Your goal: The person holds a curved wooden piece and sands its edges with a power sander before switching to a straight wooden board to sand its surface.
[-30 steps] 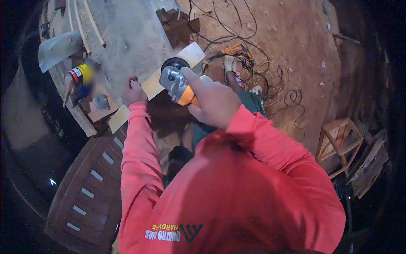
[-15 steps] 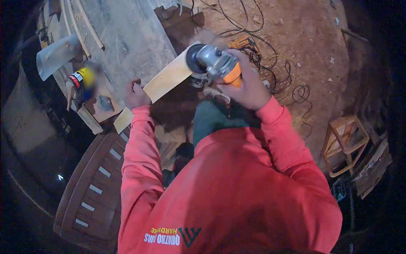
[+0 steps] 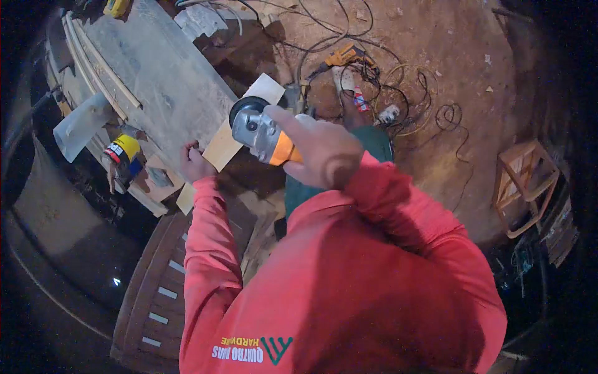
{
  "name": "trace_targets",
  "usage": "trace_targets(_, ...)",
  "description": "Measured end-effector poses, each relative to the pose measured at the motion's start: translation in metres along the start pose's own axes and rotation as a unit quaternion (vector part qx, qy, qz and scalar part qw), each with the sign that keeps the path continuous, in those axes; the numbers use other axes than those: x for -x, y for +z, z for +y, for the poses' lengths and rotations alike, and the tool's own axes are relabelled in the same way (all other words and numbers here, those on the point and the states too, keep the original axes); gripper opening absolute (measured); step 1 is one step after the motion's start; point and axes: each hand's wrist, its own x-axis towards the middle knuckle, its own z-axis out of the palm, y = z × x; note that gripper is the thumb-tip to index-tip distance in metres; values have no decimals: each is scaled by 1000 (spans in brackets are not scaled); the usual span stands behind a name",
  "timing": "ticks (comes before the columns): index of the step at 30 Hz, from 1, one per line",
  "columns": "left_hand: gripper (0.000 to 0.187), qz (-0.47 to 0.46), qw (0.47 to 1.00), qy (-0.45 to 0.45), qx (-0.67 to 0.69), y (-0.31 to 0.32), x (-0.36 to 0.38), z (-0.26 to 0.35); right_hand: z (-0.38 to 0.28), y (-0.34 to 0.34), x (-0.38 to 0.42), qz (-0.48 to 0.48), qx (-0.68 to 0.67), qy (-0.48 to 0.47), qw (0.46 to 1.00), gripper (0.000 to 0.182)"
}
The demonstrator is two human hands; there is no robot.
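My right hand [image 3: 324, 146] is wrapped round an angle grinder [image 3: 265, 134] with a grey metal head and an orange body. Its dark round disc lies over the middle of a pale wooden board [image 3: 221, 146]. That board slants from lower left to upper right, its far end beyond the grinder. Around the board's near part, my left hand [image 3: 197, 163] has its fingers curled on the edge, holding it by the workbench. Part of the board is hidden behind the grinder and my left hand.
A dusty workbench [image 3: 168, 59] carries wooden strips [image 3: 103, 65] and a yellow can [image 3: 126, 146]. On the floor lie an orange power drill [image 3: 350, 56] and tangled cables [image 3: 398, 81]. A wooden frame [image 3: 526, 181] stands at right, a brown panelled wooden piece [image 3: 149, 299] at lower left.
My right hand and the grinder have moved left and slightly down along the board, from its far end to its middle. My left hand keeps its hold. The view has shifted slightly.
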Motion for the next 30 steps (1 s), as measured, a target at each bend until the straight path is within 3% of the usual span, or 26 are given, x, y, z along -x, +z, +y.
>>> trace_targets(7, 24, -17, 999, -28, 18, -2, 2, 5, 30, -23, -17, 13, -151, 41, 988, 77)
trace_targets(10, 25, -22, 999, 18, -44, -5, 4, 16, 53, -21, -25, 42, -185, 27, 982, 78)
trace_targets(13, 26, -20, 1000, 7, -15, -5, 5, 7, 78, -12, -32, 102, -118, -20, 987, 84)
trace_targets(16, 27, -38, 998, 6, -45, -9, 3, 4, 123, -21, -43, 83, -247, 29, 965, 85)
trace_targets(18, 27, -31, 998, -19, -56, -9, 8, 8, 135, -27, -44, 96, -209, 51, 972, 85)
trace_targets(22, 28, -3, 1000, -4, -27, -2, 5, 12, 105, -25, -33, 105, -270, -13, 957, 83)
trace_targets(25, 28, -24, 999, -25, -32, -5, 4, 12, 64, -26, -23, 6, -245, -23, 969, 83)
trace_targets(28, 28, -19, 1000, -14, -17, -2, 4, 17, 43, -36, -18, -59, -210, 33, 975, 83)
trace_targets(30, 28, -30, 999, -14, -26, -4, 5, 17, 53, -30, -20, -1, -207, 13, 978, 83)
